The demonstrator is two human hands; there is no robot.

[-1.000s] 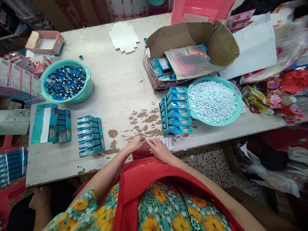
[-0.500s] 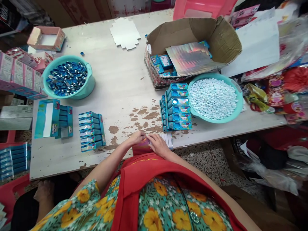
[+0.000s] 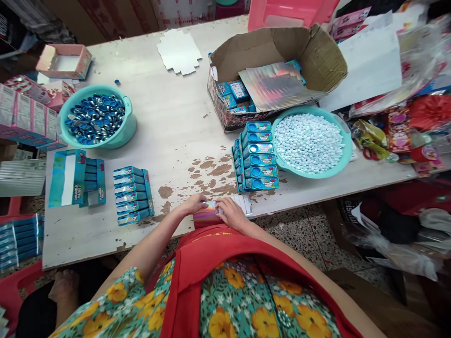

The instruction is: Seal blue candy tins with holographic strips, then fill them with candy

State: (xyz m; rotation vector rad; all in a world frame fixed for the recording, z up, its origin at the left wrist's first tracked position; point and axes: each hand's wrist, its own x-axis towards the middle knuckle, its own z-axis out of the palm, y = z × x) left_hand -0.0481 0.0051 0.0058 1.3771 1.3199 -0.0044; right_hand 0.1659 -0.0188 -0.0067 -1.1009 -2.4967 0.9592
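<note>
At the table's near edge lies a shiny pink holographic sheet (image 3: 205, 219) against the red apron. My left hand (image 3: 195, 204) is closed, its fingertips pinched at the sheet's upper left edge. My right hand (image 3: 231, 212) bends over the sheet's right part, fingers curled down and closed on it; the fingertips are partly hidden. White strips (image 3: 245, 204) stick out beyond the right hand. Just above stands a stack of blue candy boxes (image 3: 260, 159) with round recesses. A second group of blue boxes (image 3: 130, 195) lies left of my left hand.
A turquoise basin of white candies (image 3: 310, 143) stands right, behind it a cardboard box (image 3: 225, 115) with blue packs and shiny sheets. Left are a basin of blue caps (image 3: 97, 119) and a blue display box (image 3: 66, 178). Another person's hand (image 3: 65, 286) shows at lower left.
My left hand has moved left, away from my right hand, and more of the shiny sheet shows between them. The right hand stays nearly in place. The view has shifted slightly.
</note>
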